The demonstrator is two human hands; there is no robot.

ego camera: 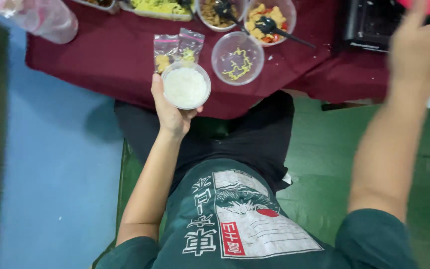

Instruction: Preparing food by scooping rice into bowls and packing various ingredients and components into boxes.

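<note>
Layout on the bench (115,50): a cup of rice (185,85) sits at the near edge, centre-left of the frame, held in the left hand (171,112). Two small bags (177,47) lie just behind it. An open tub (237,57) stands to its right. Serving bowls (269,17) line the top edge. The right hand (421,45) is raised at upper right.

Two round clear tubs (186,85) (237,58), two small plastic bags (165,52) (191,45), two black spoons (225,11) (269,26)
</note>
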